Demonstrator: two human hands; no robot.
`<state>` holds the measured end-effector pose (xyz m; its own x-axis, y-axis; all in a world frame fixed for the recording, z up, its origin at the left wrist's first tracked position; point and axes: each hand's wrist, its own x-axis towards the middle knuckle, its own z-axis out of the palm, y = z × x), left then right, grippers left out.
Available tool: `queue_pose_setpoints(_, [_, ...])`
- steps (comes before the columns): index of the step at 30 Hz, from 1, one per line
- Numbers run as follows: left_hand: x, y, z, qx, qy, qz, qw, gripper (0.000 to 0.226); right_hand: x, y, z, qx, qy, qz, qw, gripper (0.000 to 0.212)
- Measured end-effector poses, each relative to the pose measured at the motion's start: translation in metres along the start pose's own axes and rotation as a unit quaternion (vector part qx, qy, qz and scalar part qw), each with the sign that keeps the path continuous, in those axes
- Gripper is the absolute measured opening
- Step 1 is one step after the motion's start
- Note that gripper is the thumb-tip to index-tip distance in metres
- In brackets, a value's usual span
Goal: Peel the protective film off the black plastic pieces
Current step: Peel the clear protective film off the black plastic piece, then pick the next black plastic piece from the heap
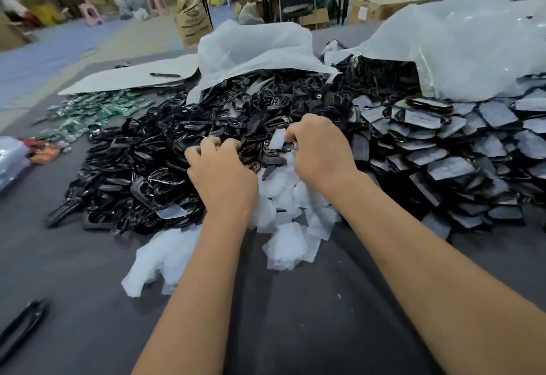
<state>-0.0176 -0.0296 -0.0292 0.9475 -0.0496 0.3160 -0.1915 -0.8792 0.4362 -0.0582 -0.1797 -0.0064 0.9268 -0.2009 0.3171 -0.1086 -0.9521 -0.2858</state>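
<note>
A large heap of glossy black plastic pieces (165,153) covers the middle of the dark table. To its right lies a pile of black pieces with pale film on them (461,150). My right hand (322,150) grips a small black piece with a pale film (279,139) lifting off it at the fingertips. My left hand (221,173) rests on the heap with fingers curled; whether it grips a piece I cannot tell. Loose peeled films (289,215) lie in a white pile under and in front of both hands.
Clear plastic bags (461,46) and a white bag (257,46) lie behind the heaps. Green circuit boards (97,108) are spread at the left. A black tool (23,324) lies at the table's near-left. Cardboard boxes, tables and a chair stand in the background.
</note>
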Motion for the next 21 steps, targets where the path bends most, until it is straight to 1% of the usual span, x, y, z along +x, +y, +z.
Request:
queue_pose_setpoints(3, [0.002,-0.016,0.0,0.009,-0.016,0.012,1.0,0.037,0.002,-0.01,0.015,-0.02,-0.002,0.015,1.0,0.034])
queue_pose_setpoints(6, [0.005,-0.025,-0.002,-0.04,0.015,0.037,0.998,0.022,0.003,-0.015,0.021,-0.009,0.005,0.077,0.997,0.033])
queue_pose_setpoints(9, [0.003,-0.033,-0.005,-0.1,0.048,0.049,0.993,0.015,0.002,-0.013,0.019,0.022,0.03,0.118,0.992,0.031])
queue_pose_setpoints(12, [-0.001,-0.04,-0.009,-0.173,0.109,0.079,0.976,0.012,0.003,-0.008,0.014,0.033,0.043,0.151,0.987,0.026])
queue_pose_setpoints(15, [-0.003,-0.041,-0.01,-0.179,0.176,0.105,0.962,0.012,0.006,-0.007,0.011,0.034,0.021,0.164,0.986,0.029])
queue_pose_setpoints(16, [-0.003,-0.041,-0.01,-0.176,0.195,0.106,0.959,0.012,0.006,-0.006,0.012,0.043,0.028,0.161,0.986,0.031])
queue_pose_setpoints(19, [-0.005,-0.036,-0.011,-0.202,0.24,0.111,0.943,0.013,0.004,-0.002,0.015,0.113,0.092,0.134,0.98,0.034])
queue_pose_setpoints(20, [-0.006,-0.033,-0.011,-0.23,0.24,0.112,0.937,0.013,0.002,-0.003,0.016,0.158,0.101,0.128,0.974,0.031])
queue_pose_setpoints(21, [-0.006,-0.031,-0.009,-0.264,0.227,0.108,0.931,0.012,0.0,-0.005,0.018,0.226,0.097,0.128,0.961,0.027])
